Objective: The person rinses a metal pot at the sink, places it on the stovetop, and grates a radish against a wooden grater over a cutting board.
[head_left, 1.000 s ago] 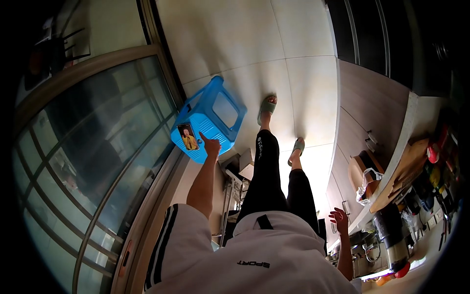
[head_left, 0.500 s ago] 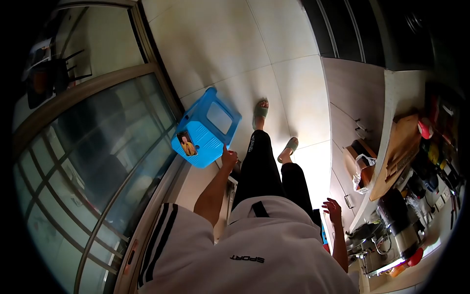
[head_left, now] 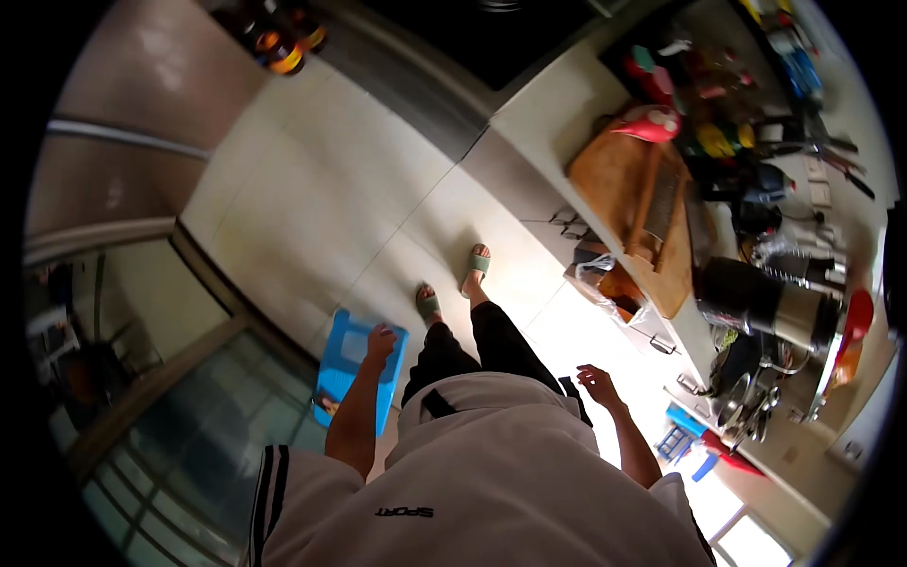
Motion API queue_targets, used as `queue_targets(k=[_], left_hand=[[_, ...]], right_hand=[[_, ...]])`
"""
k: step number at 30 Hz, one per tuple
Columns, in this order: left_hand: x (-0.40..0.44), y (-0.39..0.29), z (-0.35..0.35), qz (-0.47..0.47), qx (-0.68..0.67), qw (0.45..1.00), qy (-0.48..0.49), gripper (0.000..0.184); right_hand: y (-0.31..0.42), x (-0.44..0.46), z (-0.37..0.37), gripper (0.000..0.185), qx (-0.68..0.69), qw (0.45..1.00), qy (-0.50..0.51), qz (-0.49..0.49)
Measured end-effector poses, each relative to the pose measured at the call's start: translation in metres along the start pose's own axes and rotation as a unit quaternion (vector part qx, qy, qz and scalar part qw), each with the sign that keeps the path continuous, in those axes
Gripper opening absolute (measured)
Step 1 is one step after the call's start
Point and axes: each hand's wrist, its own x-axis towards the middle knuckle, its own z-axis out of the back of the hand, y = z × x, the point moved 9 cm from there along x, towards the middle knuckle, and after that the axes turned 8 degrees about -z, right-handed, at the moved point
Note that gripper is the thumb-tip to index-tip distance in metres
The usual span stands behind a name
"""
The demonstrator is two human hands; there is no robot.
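My left hand is over a blue plastic stool, its fingers loosely bent with nothing seen in them. The stool is low beside my left foot, near the glass door; a small picture sticker shows on it, and my forearm hides part of it. My right hand hangs in the air on the other side of my body, fingers apart and holding nothing. My feet in green slippers are on the tiled floor.
A counter runs along the right, with a brown board, a steel pot and utensils on it. A bag hangs at the cabinet doors. A framed glass door stands left; brown bottles are at the far end.
My view has turned, and the counter now fills more of it. The stool looks lower and smaller; my left hand has come off its edge. My right hand stays apart from everything.
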Motion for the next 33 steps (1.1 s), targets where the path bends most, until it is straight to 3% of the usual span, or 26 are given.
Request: queue_targets(k=[5, 8, 10, 12, 14, 15, 16, 20, 21, 22, 25, 28, 30, 31, 32, 33], left_hand=[[0.014, -0.104, -0.022, -0.057, -0.054, 0.997, -0.015, 0.054], [0.008, -0.163, -0.045, -0.079, -0.057, 0.995, -0.015, 0.051], [0.011, -0.177, -0.062, -0.069, -0.023, 0.997, -0.008, 0.046], [0.046, -0.168, -0.062, -0.203, 0.109, 0.973, 0.014, 0.048], [0.048, -0.197, -0.063, -0.239, 0.14, 0.961, -0.015, 0.05], [0.027, -0.206, -0.068, -0.207, 0.106, 0.971, -0.05, 0.053], [0.009, -0.22, -0.066, -0.175, 0.072, 0.978, -0.086, 0.055], [0.017, -0.231, -0.042, -0.184, 0.163, 0.964, -0.102, 0.056], [0.013, -0.241, -0.039, -0.155, 0.167, 0.969, -0.091, 0.055], [0.011, -0.245, -0.037, -0.124, 0.174, 0.974, -0.075, 0.055], [0.022, -0.264, -0.039, -0.056, 0.172, 0.983, -0.039, 0.051], [0.068, -0.264, -0.049, 0.02, 0.106, 0.984, 0.142, 0.048], [0.082, -0.291, -0.07, 0.011, 0.313, 0.939, 0.139, 0.049], [0.086, -0.308, -0.088, -0.017, 0.411, 0.901, 0.139, 0.049], [0.082, -0.317, -0.109, -0.008, 0.415, 0.896, 0.159, 0.048], [0.075, -0.327, -0.131, -0.001, 0.423, 0.889, 0.178, 0.047]], right_hand=[[-0.007, 0.031, 0.031, 0.025, -0.05, 0.998, -0.043, 0.0], [0.023, 0.06, 0.058, 0.026, -0.13, 0.985, -0.051, 0.101], [0.054, 0.077, 0.085, 0.03, -0.158, 0.978, -0.063, 0.118], [0.119, 0.075, 0.125, 0.03, -0.148, 0.967, -0.1, 0.184], [0.164, 0.091, 0.153, 0.031, -0.136, 0.961, -0.123, 0.205], [0.181, 0.095, 0.165, 0.032, -0.133, 0.939, -0.151, 0.279], [0.199, 0.106, 0.173, 0.033, -0.176, 0.953, -0.109, 0.219], [0.25, 0.101, 0.195, 0.03, -0.128, 0.956, -0.142, 0.22], [0.265, 0.085, 0.201, 0.029, -0.041, 0.93, -0.17, 0.322], [0.26, 0.084, 0.196, 0.026, 0.084, 0.95, -0.114, 0.278], [0.244, 0.071, 0.181, 0.025, 0.095, 0.948, -0.153, 0.264], [0.158, 0.07, 0.141, 0.025, 0.085, 0.956, -0.259, 0.11], [0.082, 0.043, 0.102, 0.024, 0.221, 0.932, -0.286, 0.004], [0.037, 0.031, 0.068, 0.024, 0.214, 0.929, -0.301, -0.034], [-0.005, 0.009, 0.03, 0.023, 0.35, 0.898, -0.228, -0.138], [-0.07, 0.002, -0.031, 0.022, 0.332, 0.893, -0.25, -0.173]])
